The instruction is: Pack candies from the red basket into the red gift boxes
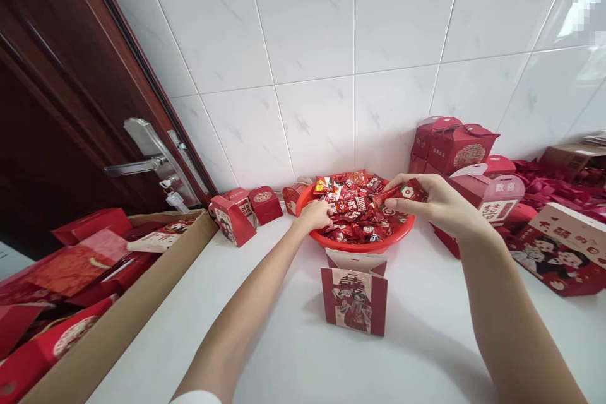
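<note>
Red plastic: one basin, heaped with wrapped sweets. Our right hand pinches a flowered packet over it; our left hand curls at the sweets, grip unclear. One box: assembled, standing before the basin; top unclosed, contents hidden.

The bowl in the middle of the picture is bright orangey red. Its candies have shiny red wrappers with bits of white and yellow. Just below, a little box is dark red, with a pale pink stripe and a drawing of people. The counter is white. Up top, the tiles are white with thin grey streaks. The door, upper left, is dark reddish brown. The cardboard box, lower left, is plain tan.
</note>
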